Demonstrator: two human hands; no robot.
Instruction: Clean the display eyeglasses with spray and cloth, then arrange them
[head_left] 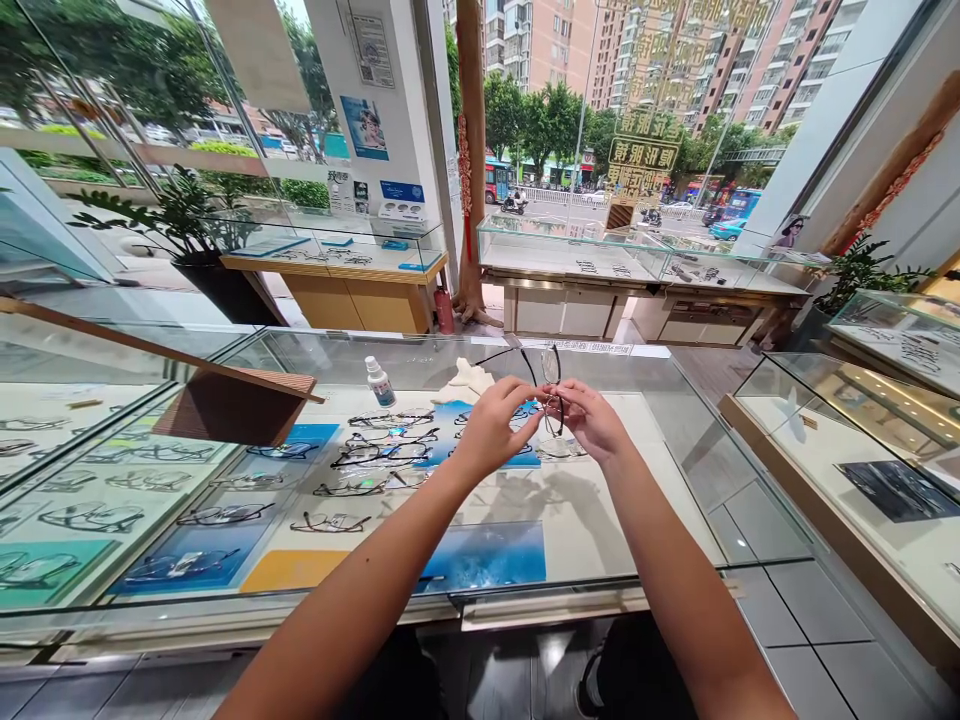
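Observation:
A pair of thin black-framed glasses is held upright above a glass display counter. My left hand pinches its frame from the left. My right hand grips it from the right, fingers closed near a lens. One temple arm sticks out to the left. A white cloth and a small spray bottle lie on the counter just beyond my hands.
Several pairs of glasses lie in rows inside the counter. A wooden stand sits on the left. More glass showcases stand right and behind, with potted plants and windows onto a street.

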